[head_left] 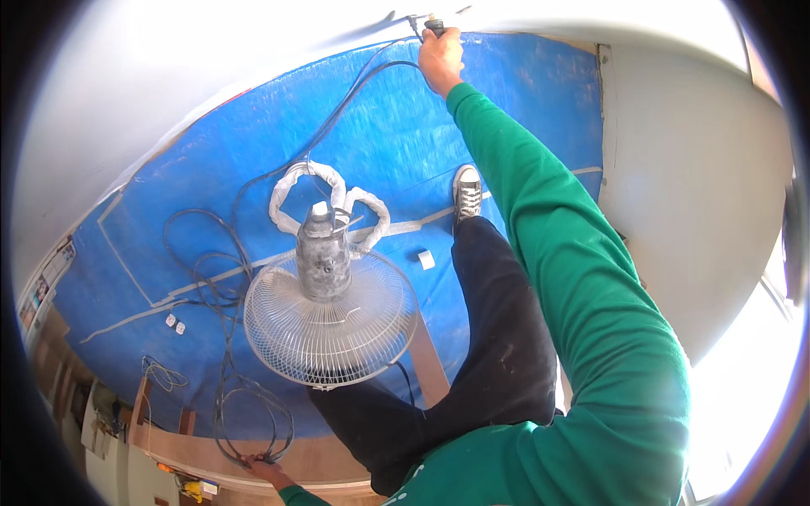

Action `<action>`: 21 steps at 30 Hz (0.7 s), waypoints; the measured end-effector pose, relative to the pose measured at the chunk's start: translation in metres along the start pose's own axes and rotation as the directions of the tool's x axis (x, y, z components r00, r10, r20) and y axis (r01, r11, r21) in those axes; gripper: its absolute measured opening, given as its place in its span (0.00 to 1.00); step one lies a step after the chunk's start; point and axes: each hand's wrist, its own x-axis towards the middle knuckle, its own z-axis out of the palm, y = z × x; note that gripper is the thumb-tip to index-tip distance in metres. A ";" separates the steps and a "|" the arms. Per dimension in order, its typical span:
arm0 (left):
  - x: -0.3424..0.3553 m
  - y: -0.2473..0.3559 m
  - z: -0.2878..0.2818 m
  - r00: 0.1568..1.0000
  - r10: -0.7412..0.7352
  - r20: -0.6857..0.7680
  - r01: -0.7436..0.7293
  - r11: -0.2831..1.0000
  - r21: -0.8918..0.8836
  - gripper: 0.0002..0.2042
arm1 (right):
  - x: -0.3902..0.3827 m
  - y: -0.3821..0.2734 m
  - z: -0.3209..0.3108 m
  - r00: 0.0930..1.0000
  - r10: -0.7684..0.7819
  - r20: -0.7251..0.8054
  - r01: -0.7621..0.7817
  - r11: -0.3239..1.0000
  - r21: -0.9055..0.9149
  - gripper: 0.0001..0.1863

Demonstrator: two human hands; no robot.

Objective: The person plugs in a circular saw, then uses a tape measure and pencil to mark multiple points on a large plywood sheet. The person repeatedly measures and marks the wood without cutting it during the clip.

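My right hand (440,61), arm stretched far forward, is closed around a black plug-like end (434,26) with a brass-coloured tip, near the white wall. Dark cable (354,88) runs from beside that hand down to the floor. At the lower left, my left hand (264,469) grips a loose coil of the dark cable (287,426). Between my hands stands a dusty fan (325,261) with a round wire cage. Just beyond it lie white-wrapped loops of hose or cord (281,198).
Blue sheeting (405,126) with tape strips covers the floor, and more tangled cable (202,253) lies left of the fan. A small white piece (426,260) rests near my shoe (467,196). Wooden boards (329,455) are at the bottom; a grey wall panel (683,185) stands right.
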 end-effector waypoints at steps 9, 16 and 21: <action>-0.001 0.004 -0.004 0.998 0.033 0.046 -0.035 0.999 0.042 0.15 | -0.001 -0.029 -0.010 0.998 -0.013 0.056 0.026 0.969 -0.246 0.25; 0.031 -0.003 0.006 1.000 0.013 -0.014 -0.012 1.000 0.028 0.14 | 0.033 -0.011 0.006 0.981 -0.177 0.083 0.195 0.918 -0.346 0.17; 0.051 -0.016 0.005 0.992 0.019 0.125 -0.012 0.998 -0.061 0.14 | 0.067 0.018 -0.039 0.910 -0.215 0.356 0.366 0.820 -0.440 0.23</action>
